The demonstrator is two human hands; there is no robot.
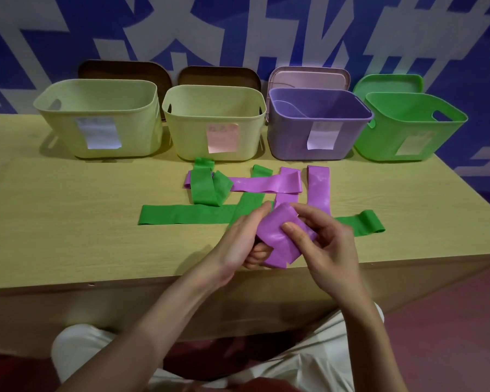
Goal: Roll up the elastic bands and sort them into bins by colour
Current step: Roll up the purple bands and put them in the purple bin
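A partly rolled purple elastic band (277, 236) is held above the table's front edge, its loose end hanging down. My left hand (242, 239) grips it from the left and underneath. My right hand (320, 239) pinches the roll from the right, thumb on top. Behind the hands lie several loose bands: a long green band (181, 215), a folded green band (207, 188), a purple band (263, 184) lying crosswise and another purple band (319, 188) lying lengthwise. A purple bin (317, 128) and a green bin (408, 128) stand at the back right.
Two pale yellow-green bins (102, 120) (215, 125) stand at the back left and middle, each with a paper label. Lids lean against the blue-and-white wall behind the bins. The wooden table (68, 222) has bare surface on its left side.
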